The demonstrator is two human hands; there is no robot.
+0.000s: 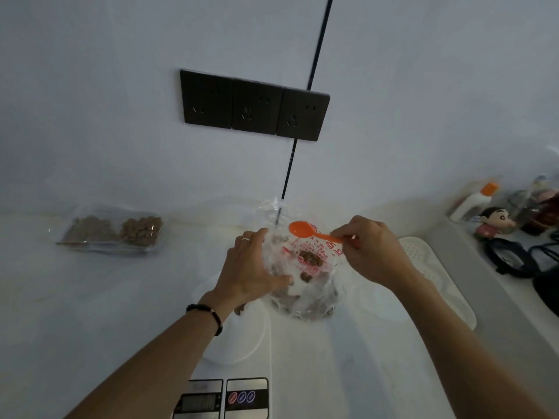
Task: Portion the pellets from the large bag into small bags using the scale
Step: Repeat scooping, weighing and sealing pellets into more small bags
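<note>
The large bag (305, 267) of pellets (310, 257) sat on the white counter (90, 297) just beyond the scale (223, 397), its clear film printed in red and crumpled open at the top. The left hand (254, 267) curled round the bag's left wall, fingers and thumb pressing the film to hold the mouth apart, while the right hand (372, 252) pinched the handle of an orange spoon (305, 229) whose bowl hung over the opening. Thin film like this looked soft and slippery, likely to slump or fold shut once released, so the better hold seemed to be high on the rim where it bunches, not low on the belly (where the loose pellets would shift under the fingers). The pellets looked dry, light and ready to roll, so a level spoon and short carries seemed wise. Two small bags (112, 231) already holding pellets lay well apart to the left, near the wall. The scale's display was too dim to read
</note>
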